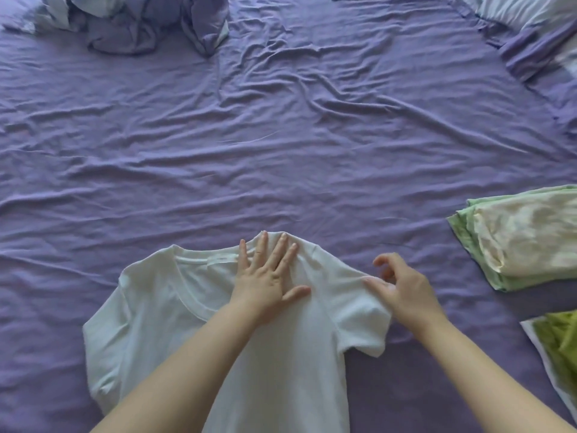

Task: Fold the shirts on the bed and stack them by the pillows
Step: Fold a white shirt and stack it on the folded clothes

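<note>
A white T-shirt [162, 310] lies spread face up on the purple bed sheet [281, 151], collar toward the far side. My left hand [268, 276] presses flat on the shirt's right shoulder near the collar, fingers straight. My right hand [402, 285] is at the right sleeve's top edge, fingers curled, thumb and fingertips touching the fabric there; whether it pinches the fabric is unclear. A folded pale green and cream shirt [524, 239] lies at the right edge. A green and white garment [555, 348] lies below it, cut off by the frame.
Crumpled purple and pale bedding [140, 23] is heaped at the far left. A pillow [537, 29] in purple and white sits at the far right corner. The wrinkled sheet stretches between them.
</note>
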The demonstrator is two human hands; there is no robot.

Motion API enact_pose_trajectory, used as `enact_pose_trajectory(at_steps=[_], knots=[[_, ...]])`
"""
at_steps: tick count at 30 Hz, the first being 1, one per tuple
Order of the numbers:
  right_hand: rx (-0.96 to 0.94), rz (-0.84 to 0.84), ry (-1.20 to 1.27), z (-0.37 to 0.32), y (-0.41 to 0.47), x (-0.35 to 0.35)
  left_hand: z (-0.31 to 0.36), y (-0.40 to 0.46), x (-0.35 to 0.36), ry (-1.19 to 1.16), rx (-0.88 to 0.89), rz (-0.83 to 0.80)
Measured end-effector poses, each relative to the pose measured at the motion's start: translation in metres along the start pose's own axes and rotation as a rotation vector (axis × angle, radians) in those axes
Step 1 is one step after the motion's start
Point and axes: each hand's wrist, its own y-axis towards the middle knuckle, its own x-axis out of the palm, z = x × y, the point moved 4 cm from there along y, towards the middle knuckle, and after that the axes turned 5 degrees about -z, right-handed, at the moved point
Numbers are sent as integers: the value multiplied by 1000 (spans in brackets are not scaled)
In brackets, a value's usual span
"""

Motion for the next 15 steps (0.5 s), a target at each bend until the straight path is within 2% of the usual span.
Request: enact_pose_trajectory(at_steps=[3,6,8,12,13,15], knots=[[21,-132,108,2,-11,13,21,-17,-7,-15,-35,134],[-16,-186,0,7,-27,22,63,-46,-9,-88,144,231],[-12,-125,-41,12,-35,22,88,-62,-1,-93,201,173],[-3,100,60,10,-37,12,99,-69,13,-157,52,43],[-2,104,10,8,-36,12,98,-68,16,-149,41,33],[-12,49,-254,3,-37,16,96,-67,24,-155,53,38]])
